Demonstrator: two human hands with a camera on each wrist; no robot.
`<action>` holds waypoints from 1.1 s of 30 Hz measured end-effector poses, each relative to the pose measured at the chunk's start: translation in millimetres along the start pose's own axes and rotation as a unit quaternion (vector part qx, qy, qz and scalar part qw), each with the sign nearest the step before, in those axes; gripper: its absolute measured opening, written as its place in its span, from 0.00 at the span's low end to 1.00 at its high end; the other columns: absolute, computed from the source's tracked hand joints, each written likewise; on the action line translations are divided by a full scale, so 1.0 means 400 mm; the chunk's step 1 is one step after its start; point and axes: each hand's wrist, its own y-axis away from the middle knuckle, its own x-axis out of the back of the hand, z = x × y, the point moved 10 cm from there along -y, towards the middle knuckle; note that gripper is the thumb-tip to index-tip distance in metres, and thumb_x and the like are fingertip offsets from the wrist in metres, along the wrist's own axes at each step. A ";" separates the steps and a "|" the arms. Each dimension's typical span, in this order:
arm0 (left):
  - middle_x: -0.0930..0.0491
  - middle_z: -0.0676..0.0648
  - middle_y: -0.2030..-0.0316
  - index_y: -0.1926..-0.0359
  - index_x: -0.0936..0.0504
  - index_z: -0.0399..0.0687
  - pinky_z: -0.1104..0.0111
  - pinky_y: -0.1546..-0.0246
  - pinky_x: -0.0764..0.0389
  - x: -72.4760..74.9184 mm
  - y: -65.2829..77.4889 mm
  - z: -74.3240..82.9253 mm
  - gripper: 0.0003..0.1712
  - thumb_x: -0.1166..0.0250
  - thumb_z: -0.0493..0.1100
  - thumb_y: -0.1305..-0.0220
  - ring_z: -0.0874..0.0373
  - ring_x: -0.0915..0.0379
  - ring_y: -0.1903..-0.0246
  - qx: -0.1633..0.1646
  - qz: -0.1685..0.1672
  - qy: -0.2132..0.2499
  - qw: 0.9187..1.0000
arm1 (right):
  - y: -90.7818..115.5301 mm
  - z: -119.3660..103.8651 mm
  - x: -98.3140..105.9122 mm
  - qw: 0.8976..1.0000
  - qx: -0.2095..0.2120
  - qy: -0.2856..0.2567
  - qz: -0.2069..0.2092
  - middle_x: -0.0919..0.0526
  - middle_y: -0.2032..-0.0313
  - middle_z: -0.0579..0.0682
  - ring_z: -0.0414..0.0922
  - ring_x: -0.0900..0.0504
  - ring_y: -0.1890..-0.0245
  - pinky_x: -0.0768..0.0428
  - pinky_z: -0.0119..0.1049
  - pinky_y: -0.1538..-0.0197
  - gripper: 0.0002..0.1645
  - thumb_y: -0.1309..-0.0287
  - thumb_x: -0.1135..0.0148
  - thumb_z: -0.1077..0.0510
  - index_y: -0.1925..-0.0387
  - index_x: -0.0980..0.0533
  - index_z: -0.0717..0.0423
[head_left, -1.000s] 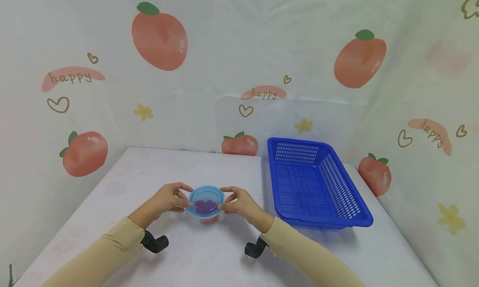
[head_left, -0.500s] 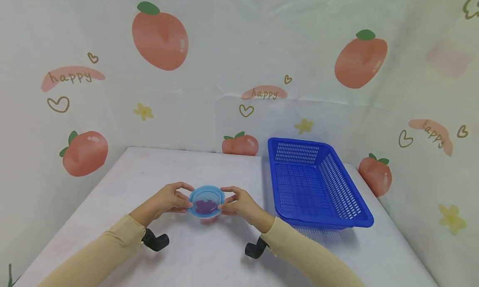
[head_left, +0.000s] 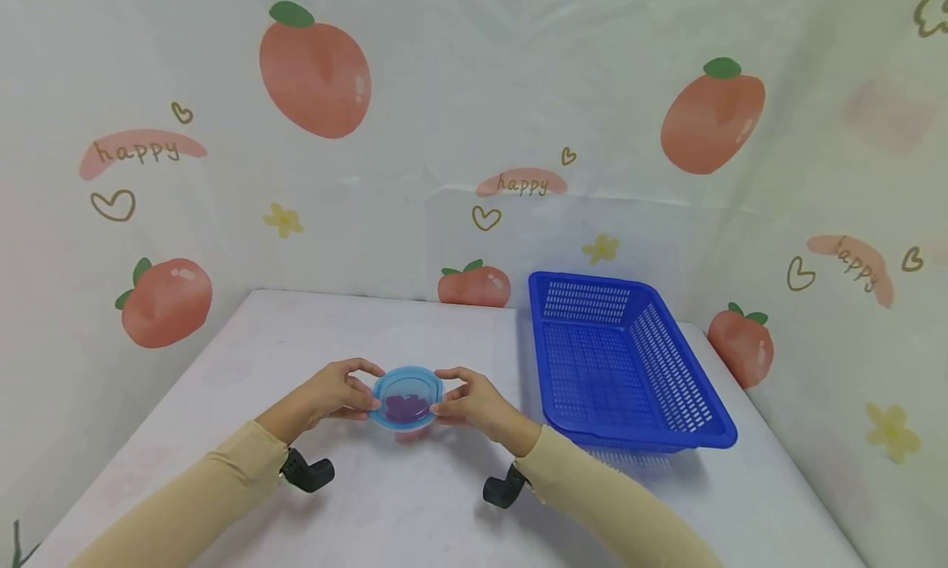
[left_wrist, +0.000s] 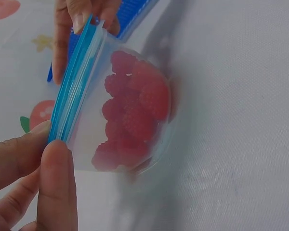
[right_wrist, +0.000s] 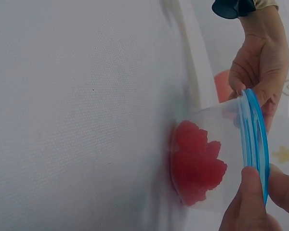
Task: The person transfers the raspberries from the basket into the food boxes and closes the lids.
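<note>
A round, clear plastic food container stands on the white table, a translucent blue lid over its top. Red raspberries show through its wall, heaped toward the bottom. On the left side, my left hand pinches the lid's edge, thumb above and a finger below the rim. Opposite it, my right hand pinches the other edge of the lid in the same way. The right wrist view shows the lid's blue rim lying along the container's mouth, with finger and thumb on both sides of it.
A large blue plastic basket with slotted walls stands on the table to the right of the container. Behind the table hangs a white cloth printed with fruit. A black wrist camera hangs below each sleeve.
</note>
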 end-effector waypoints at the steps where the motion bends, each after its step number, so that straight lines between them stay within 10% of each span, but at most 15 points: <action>1: 0.19 0.46 0.70 0.40 0.31 0.37 0.66 0.68 0.15 0.000 0.000 0.001 0.33 0.29 0.31 0.48 0.59 0.20 0.74 -0.001 -0.001 0.001 1.000 | -0.001 -0.001 -0.001 1.000 0.000 0.001 -0.001 0.27 0.70 0.50 0.40 0.21 0.72 0.15 0.42 0.56 0.36 0.47 0.34 0.73 0.36 0.33 0.62; 33: 0.21 0.46 0.71 0.41 0.31 0.36 0.67 0.69 0.15 0.001 0.000 0.006 0.33 0.29 0.29 0.49 0.59 0.21 0.74 0.001 0.002 -0.003 1.000 | -0.012 0.006 0.002 1.000 -0.028 -0.007 0.000 0.21 0.66 0.56 0.41 0.18 0.71 0.15 0.39 0.58 0.31 0.44 0.36 0.70 0.38 0.32 0.61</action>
